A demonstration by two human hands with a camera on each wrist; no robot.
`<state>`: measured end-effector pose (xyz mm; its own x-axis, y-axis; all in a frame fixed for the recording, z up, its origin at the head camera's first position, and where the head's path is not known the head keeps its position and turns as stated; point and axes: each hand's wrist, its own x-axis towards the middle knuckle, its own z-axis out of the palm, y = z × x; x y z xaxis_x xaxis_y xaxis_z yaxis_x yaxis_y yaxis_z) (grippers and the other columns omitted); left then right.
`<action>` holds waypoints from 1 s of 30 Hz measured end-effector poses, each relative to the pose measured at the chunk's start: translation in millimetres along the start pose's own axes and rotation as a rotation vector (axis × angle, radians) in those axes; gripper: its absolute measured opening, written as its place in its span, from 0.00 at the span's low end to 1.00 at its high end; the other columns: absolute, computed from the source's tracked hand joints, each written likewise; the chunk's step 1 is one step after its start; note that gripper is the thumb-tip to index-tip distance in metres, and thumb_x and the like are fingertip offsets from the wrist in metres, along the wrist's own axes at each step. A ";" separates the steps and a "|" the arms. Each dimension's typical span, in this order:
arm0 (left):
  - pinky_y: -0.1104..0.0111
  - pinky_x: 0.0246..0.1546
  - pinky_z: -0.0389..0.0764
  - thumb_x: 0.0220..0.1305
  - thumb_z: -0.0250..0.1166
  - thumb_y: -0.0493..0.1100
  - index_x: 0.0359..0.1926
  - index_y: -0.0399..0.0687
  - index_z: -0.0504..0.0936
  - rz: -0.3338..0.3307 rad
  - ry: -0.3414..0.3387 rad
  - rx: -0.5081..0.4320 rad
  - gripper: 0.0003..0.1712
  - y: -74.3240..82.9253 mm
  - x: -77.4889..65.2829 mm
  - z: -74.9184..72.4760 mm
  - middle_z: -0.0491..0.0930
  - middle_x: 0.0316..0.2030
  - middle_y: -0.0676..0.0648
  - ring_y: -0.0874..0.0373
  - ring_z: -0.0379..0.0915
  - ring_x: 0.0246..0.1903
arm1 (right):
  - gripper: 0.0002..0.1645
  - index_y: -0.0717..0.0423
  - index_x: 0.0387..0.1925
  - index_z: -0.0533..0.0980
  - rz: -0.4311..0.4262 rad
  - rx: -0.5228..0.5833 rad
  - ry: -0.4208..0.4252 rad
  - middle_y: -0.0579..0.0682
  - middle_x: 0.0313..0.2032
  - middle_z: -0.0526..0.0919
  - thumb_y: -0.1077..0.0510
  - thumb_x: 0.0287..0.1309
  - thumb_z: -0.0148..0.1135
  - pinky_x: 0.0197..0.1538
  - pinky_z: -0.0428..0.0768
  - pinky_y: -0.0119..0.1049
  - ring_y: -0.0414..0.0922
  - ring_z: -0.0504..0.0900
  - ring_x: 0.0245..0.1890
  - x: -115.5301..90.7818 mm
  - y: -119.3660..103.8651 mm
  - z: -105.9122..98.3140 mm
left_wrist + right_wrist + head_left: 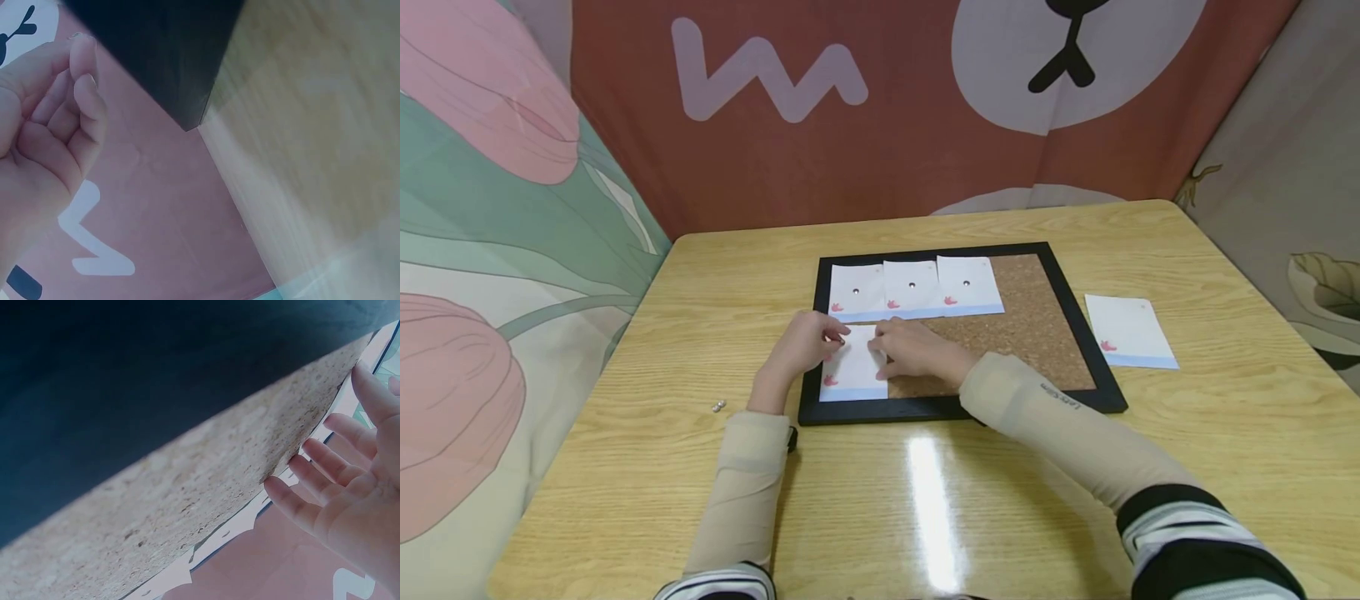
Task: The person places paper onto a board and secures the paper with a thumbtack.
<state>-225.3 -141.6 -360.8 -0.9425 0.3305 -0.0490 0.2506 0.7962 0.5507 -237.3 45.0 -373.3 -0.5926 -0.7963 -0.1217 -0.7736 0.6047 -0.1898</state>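
Note:
A white note sheet [853,379] with a pink print and blue lower band lies at the lower left of the black-framed corkboard [1000,350]. My left hand [805,340] is over its left edge, thumb and fingertips pinching what looks like a small silver push pin, mostly hidden. In the left wrist view the left hand [50,119] has curled fingers. My right hand [917,348] rests its spread fingertips along the sheet's right side; the right wrist view shows the right hand [356,481] with its fingers extended against the board's surface.
Three matching sheets sit along the board's top, each with a silver pin [912,285] in it. Another sheet [1131,332] lies on the wooden table [737,275] right of the board. A few silver pins [718,406] lie left of it. A printed curtain hangs behind.

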 end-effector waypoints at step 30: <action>0.67 0.21 0.70 0.53 0.59 0.32 0.22 0.41 0.80 0.222 -0.028 0.621 0.07 8.4 16.1 20.7 0.77 0.19 0.48 0.57 0.67 0.19 | 0.26 0.59 0.48 0.75 0.013 0.023 0.005 0.57 0.45 0.73 0.49 0.51 0.63 0.44 0.70 0.41 0.49 0.71 0.41 -0.6 0.7 1.1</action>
<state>-233.8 -119.1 -374.3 -0.8499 0.5268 -0.0161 0.5270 0.8492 -0.0327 -237.2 45.8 -374.4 -0.6038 -0.7882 -0.1192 -0.7604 0.6144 -0.2105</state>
